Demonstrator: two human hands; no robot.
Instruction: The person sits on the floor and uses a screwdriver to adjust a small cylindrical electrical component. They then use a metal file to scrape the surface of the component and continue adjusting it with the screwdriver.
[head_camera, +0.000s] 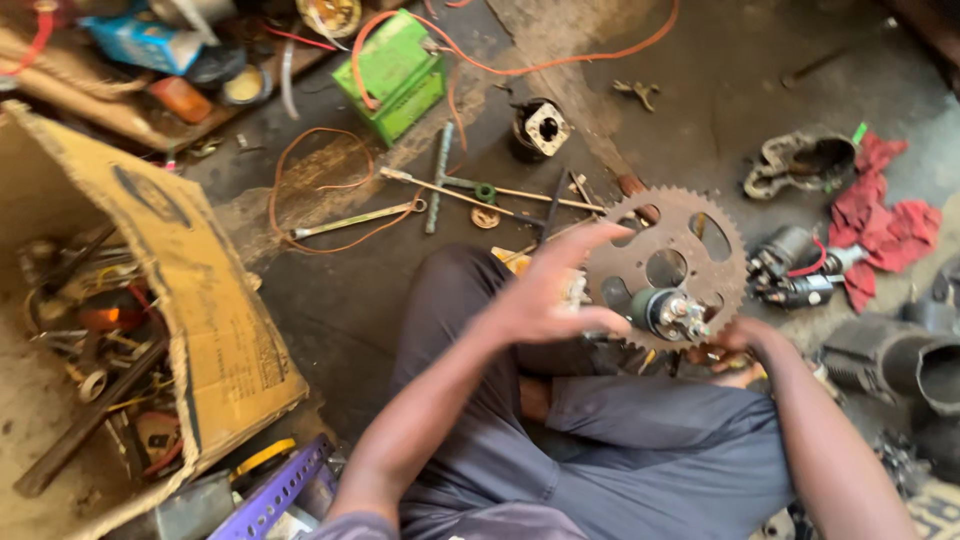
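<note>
Sitting on the dirty floor, a person works with a small round motor part in their lap. The right hand is low and grips the part from below, so it stays steady with its bolts facing up. The left hand is blurry, with fingers spread wide and holding nothing, just beside the part. A rusty toothed wheel lies flat on the floor right behind the part. Long metal rods and orange wire lie near the knees, close enough to grab. A green box sits farther off. A red rag lies to the right by another small motor. A big cardboard box on the left holds many old tools.
</note>
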